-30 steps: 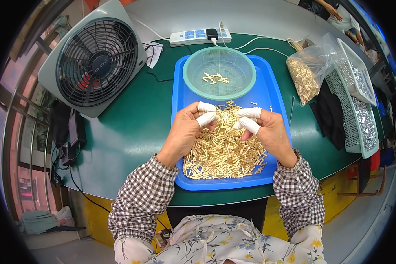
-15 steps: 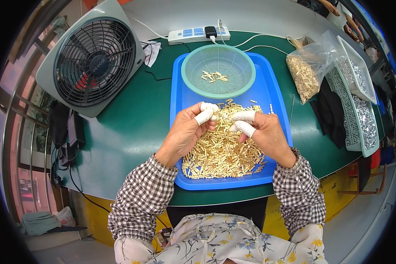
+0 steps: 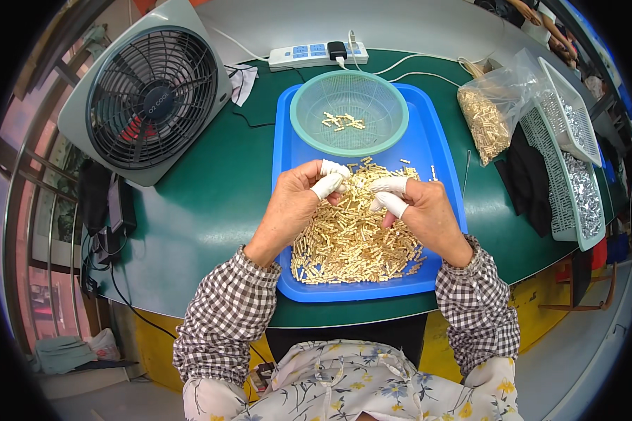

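Observation:
A heap of small gold-coloured metal pieces point(image 3: 358, 245) covers much of a blue tray point(image 3: 283, 140). Over the far part of this heap, my left hand point(image 3: 291, 207) pinches its thumb and forefinger together, both in white finger covers. My right hand point(image 3: 428, 214) faces it from a short way off, with its covered thumb and forefinger also closed in a pinch. Whatever is between the fingertips is too small to tell from the pieces behind. At the tray's far end sits a pale green mesh basket point(image 3: 349, 95), with a few gold pieces point(image 3: 343, 122) on its bottom.
A grey fan point(image 3: 154, 98) stands at the left of the green table point(image 3: 203, 245). Behind the tray lies a white power strip point(image 3: 288, 57) with cables. To the right are a plastic bag of gold pieces point(image 3: 483, 123), a black cloth point(image 3: 528, 179) and baskets of silvery parts point(image 3: 581, 189).
My left hand has shifted very slightly, its lower fingers a little more tucked in. My right hand stays almost in place. The heap and mesh basket look the same.

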Demonstrator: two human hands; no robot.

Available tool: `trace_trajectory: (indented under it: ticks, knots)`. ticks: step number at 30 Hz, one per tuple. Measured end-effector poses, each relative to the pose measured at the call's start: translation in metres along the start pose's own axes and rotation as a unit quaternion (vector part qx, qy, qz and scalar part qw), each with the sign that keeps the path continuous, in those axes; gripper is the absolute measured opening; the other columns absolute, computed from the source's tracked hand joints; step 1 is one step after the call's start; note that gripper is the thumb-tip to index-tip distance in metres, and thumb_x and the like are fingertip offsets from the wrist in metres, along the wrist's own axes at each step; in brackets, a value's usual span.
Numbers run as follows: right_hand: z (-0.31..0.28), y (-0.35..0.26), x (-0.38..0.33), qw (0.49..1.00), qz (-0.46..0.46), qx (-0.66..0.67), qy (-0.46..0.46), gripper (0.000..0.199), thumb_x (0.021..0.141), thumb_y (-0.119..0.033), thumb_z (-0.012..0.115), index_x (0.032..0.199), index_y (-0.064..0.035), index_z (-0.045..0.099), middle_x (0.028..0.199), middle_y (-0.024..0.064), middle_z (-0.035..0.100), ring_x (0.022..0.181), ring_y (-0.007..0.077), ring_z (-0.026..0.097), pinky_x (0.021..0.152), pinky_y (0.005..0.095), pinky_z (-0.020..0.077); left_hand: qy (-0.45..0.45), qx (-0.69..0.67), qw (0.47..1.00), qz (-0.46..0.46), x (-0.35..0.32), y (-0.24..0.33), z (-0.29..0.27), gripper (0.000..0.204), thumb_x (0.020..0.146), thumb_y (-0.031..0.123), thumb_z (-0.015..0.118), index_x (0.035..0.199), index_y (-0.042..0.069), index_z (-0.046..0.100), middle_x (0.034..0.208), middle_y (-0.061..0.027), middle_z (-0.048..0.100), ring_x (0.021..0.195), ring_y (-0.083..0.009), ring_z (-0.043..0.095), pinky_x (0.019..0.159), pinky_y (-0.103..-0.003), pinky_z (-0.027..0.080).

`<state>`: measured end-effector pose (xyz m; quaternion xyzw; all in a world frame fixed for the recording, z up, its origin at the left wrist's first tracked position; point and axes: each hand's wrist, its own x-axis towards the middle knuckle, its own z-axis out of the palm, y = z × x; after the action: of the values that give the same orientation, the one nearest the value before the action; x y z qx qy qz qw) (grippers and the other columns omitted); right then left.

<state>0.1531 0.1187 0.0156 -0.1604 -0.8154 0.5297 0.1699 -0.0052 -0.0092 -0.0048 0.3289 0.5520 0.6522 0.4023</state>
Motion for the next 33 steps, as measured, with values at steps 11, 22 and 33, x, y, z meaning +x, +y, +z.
trace_trajectory:
  ticks: [11,22,33]
  knots:
    - [0.004,0.004,-0.001,0.991,-0.068,-0.113,0.007,0.016,0.082,-0.004,0.057,0.097,-0.0011,0.063,0.071,0.0082,0.065,0.056,0.0122,0.062,0.051,0.0237,0.0481,0.01,0.097,0.995,0.023,-0.006,0.007,0.004,0.013,0.086,0.005,0.054,0.094,-0.003,0.06,0.079,-0.0003,0.058,0.069,-0.0053,0.051,0.062,-0.019,0.043]
    - [0.004,0.006,0.001,0.982,-0.144,-0.121,-0.004,0.012,0.08,-0.006,0.057,0.089,0.0023,0.06,0.063,0.0129,0.061,0.055,0.0201,0.063,0.049,0.0309,0.0491,0.027,0.09,0.994,0.051,-0.01,0.004,0.017,0.021,0.084,0.004,0.057,0.103,-0.002,0.053,0.082,-0.0029,0.059,0.071,-0.0087,0.055,0.064,-0.021,0.045]
    - [-0.003,0.001,-0.001,0.991,-0.082,0.064,-0.08,0.016,0.082,-0.005,0.048,0.09,0.0037,0.059,0.067,0.0116,0.062,0.055,0.0153,0.063,0.05,0.0283,0.0495,0.016,-0.01,0.999,0.045,-0.014,0.01,0.018,0.025,0.08,0.005,0.062,0.101,0.0,0.051,0.089,-0.0063,0.058,0.076,-0.0111,0.055,0.065,-0.025,0.046]
